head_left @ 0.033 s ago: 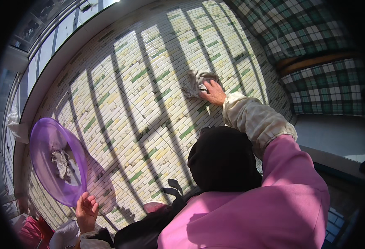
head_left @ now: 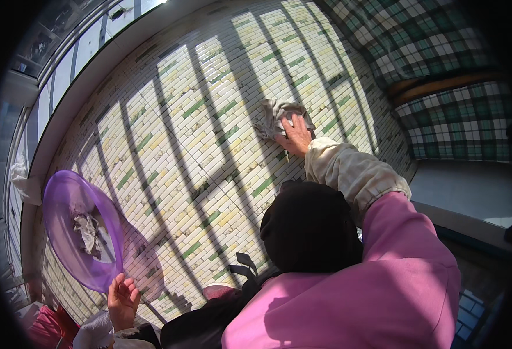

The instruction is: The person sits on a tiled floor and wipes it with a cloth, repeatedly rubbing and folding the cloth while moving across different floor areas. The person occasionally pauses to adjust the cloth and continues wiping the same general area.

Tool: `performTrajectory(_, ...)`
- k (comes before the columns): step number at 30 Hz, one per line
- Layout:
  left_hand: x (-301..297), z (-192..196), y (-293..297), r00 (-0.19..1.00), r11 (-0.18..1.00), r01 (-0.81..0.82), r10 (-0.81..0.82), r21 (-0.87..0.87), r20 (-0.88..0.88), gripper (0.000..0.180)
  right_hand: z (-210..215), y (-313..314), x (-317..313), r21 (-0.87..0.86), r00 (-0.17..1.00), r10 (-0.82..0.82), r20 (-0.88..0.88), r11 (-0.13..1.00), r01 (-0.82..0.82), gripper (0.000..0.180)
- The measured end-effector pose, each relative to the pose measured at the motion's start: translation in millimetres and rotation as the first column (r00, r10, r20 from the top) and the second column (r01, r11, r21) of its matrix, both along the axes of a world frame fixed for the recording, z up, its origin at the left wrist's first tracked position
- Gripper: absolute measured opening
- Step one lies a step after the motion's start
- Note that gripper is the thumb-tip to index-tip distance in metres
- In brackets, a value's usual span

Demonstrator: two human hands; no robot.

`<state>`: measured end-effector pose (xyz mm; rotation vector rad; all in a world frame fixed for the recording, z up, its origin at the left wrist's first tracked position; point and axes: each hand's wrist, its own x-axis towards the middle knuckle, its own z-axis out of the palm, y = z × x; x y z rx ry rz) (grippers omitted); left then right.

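My right hand [head_left: 295, 135] lies on a crumpled grey cloth [head_left: 279, 110], pressing it against the tiled floor [head_left: 209, 168]. Its fingers are bent over the cloth's near side. My left hand [head_left: 123, 298] is at the lower left, beside the rim of a translucent purple basin [head_left: 115, 224]. The left fingers are loosely curled and apart, with nothing seen between them; the fingertips come right by the rim, but whether they touch it I cannot tell. Inside the basin lies another crumpled pale cloth [head_left: 87, 231].
At the right stands furniture draped in green plaid fabric [head_left: 459, 122], above a pale ledge [head_left: 465, 189]. A window sill [head_left: 52, 110] curves along the left. Red fabric [head_left: 49, 327] and a white cloth [head_left: 96, 330] lie at the lower left. Striped shadows cross the tiles.
My right hand has shifted slightly to the left and nearer on the cloth, its fingers now more upright. The basin appears a touch lower in view. My left hand has barely moved.
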<state>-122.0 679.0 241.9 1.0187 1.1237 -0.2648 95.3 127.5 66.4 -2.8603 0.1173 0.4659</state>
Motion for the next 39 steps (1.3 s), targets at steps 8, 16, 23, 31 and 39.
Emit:
performTrajectory(8, 25, 23, -3, 0.956, 0.906, 0.279, -0.229, 0.318, -0.184, 0.039, -29, 106, -31, 0.289, 0.557, 0.724, 0.408, 0.476, -0.831, 0.047)
performTrajectory(16, -9, 16, -28, 0.965, 0.980, 0.176, -0.154, 0.089, -0.214, 0.050, -40, 11, 61, 0.052, 0.740, 0.507, 0.442, 0.809, -0.586, 0.040)
performTrajectory(23, 38, -24, -110, 0.888, 0.943, 0.327, -0.281, 0.069, -0.365, 0.052, -27, -211, 140, -0.177, 0.943, -0.329, 0.055, 0.926, 0.334, 0.052)
performTrajectory(31, 101, -50, -194, 0.820, 0.880, 0.473, -0.421, 0.044, -0.389, 0.053, -52, -178, 147, -0.145, 0.893, -0.169, 0.417, 0.958, 0.249, 0.054)
performTrajectory(39, 151, -89, -243, 0.767, 0.809, 0.587, -0.547, 0.025, -0.336, 0.054, -39, 51, 108, 0.329, 0.532, 0.696, 0.483, 0.419, -0.846, 0.023)
